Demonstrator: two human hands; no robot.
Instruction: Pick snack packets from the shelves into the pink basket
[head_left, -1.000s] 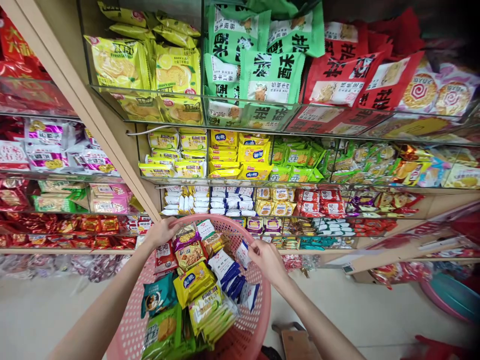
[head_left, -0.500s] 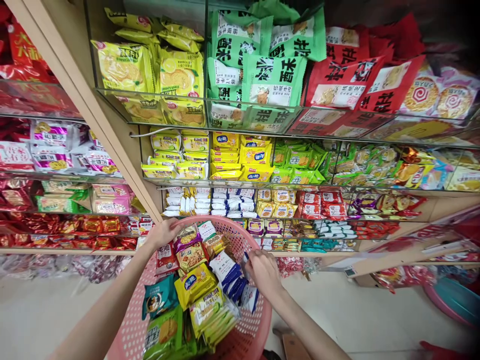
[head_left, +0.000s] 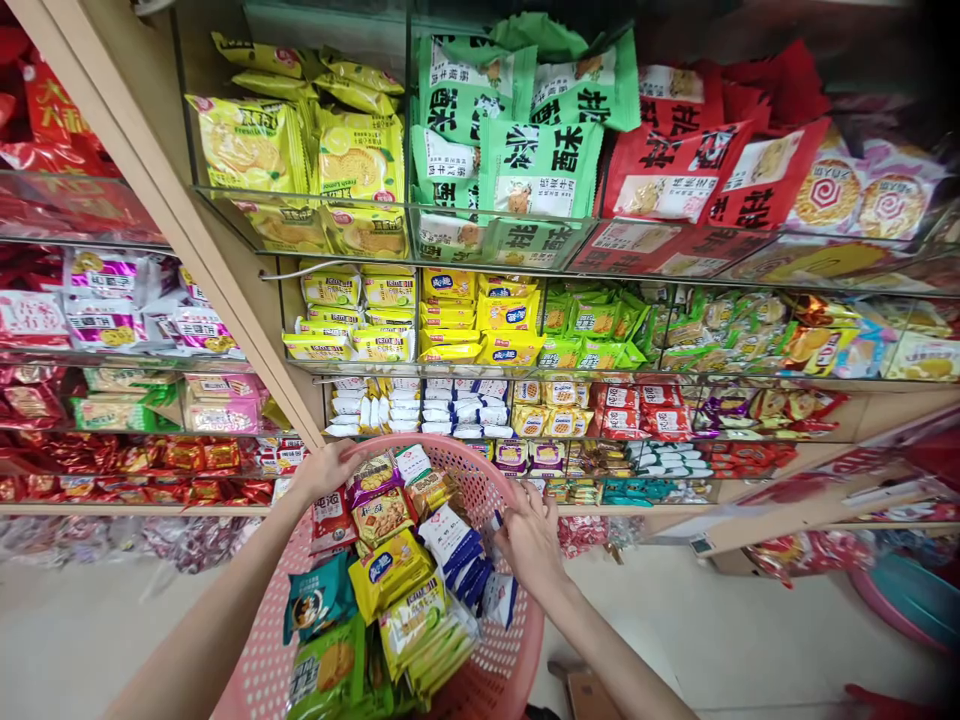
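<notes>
A pink perforated basket is tilted toward me at the bottom centre, holding snack packs sorted in groups. My left hand grips its far left rim. On the right rim, my right hand is closed, its thumb inside the basket. Inside lie a yellow pack, a teal pack, green packs, white-and-blue packs, a red pack and lemon-coloured packs.
Glass-fronted shelves of packed snacks rise just beyond the basket. A wooden upright divides them at left. Blue and pink basins stand at far right; a brown box lies on the floor below.
My right hand has shifted its fingers on the basket's right rim, and more of them now show over the outside. The basket and its packs look nearly unchanged.
</notes>
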